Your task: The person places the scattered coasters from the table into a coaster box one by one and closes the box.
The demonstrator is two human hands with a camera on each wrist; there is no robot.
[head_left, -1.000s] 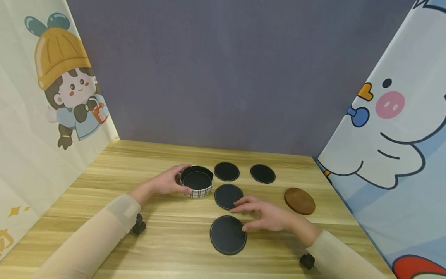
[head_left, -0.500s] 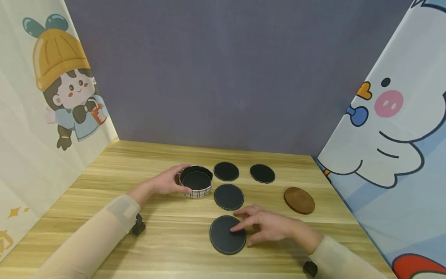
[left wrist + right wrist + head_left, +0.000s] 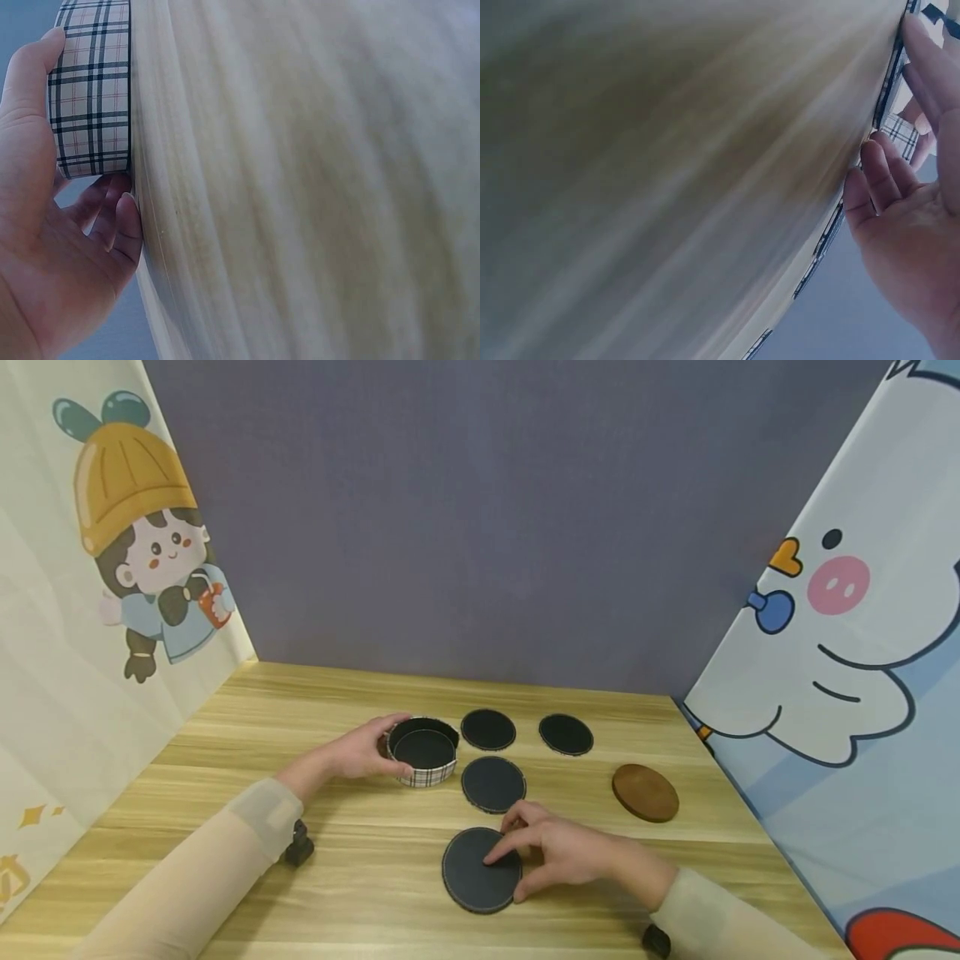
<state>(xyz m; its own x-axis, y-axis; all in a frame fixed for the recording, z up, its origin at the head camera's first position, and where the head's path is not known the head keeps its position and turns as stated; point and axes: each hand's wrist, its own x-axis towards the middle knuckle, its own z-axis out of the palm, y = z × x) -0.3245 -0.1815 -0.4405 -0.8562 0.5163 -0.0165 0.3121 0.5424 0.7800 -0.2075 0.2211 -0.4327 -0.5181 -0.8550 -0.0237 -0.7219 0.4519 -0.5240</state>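
Note:
On the table, a round plaid coaster holder (image 3: 423,752) stands with its black inside facing up. My left hand (image 3: 367,747) grips it from the left, thumb on the near side and fingers round the far side. The left wrist view shows the thumb on its plaid wall (image 3: 94,90). My right hand (image 3: 566,852) is at the nearest black coaster (image 3: 472,877), which lies flat. Its index finger rests on the coaster's top and its thumb touches the right edge. In the right wrist view, the other fingers (image 3: 881,172) are bent close to the tabletop.
Three more black coasters lie behind: a middle one (image 3: 492,785), a far one (image 3: 487,729) and a far right one (image 3: 566,734). A brown round disc (image 3: 645,792) lies to the right. Grey fabric (image 3: 465,527) backs the wooden table (image 3: 360,868), with printed curtains at both sides.
My right hand has come down from near the middle coaster onto the nearest one. That coaster has slid slightly left and toward me. My left hand and the holder have not moved.

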